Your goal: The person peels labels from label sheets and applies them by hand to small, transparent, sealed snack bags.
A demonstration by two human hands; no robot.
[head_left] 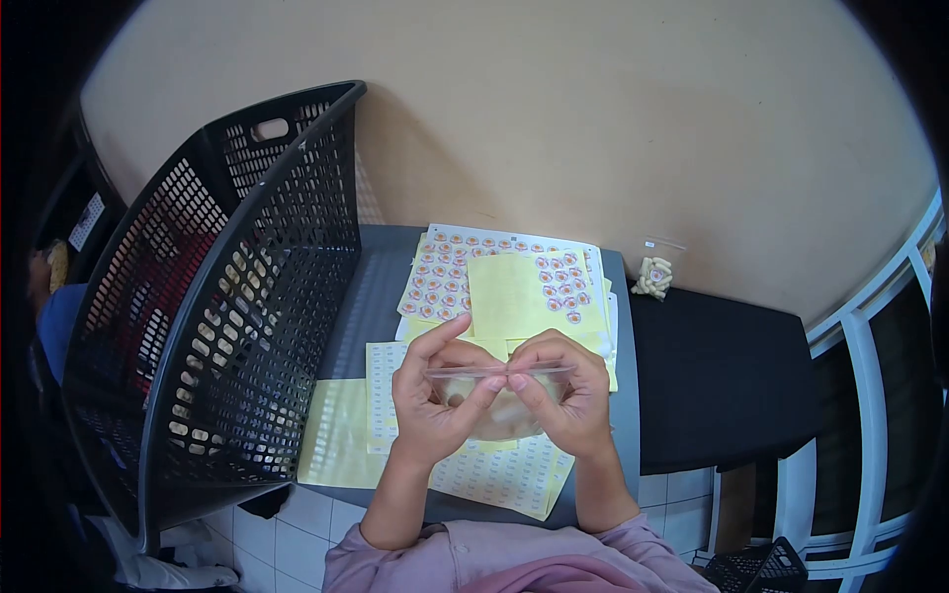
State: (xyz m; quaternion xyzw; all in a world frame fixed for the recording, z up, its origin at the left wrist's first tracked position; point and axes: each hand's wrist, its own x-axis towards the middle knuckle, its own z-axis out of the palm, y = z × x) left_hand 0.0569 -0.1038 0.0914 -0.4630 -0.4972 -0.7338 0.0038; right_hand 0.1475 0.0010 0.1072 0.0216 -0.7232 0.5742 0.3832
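A clear zip bag (509, 423) is held up over the table, its top edge running sideways between my hands. Pale pieces show dimly through its plastic. My left hand (442, 395) pinches the top edge near the middle with thumb and fingers. Right beside it, my right hand (565, 395) pinches the same edge, the two thumbs almost touching. Beyond the hands lie sheets of round stickers (435, 272), with a yellow backing sheet (499, 292) on top. Sheets of small printed labels (504, 481) lie beneath the bag.
A large black plastic basket (247, 257) stands tilted at the left. On the black surface (727, 376) to the right sits a filled zip bag of pale pieces (653, 277), against the wall. A white metal frame (860, 385) stands at far right. Part of another person's arm (57, 321) shows at far left.
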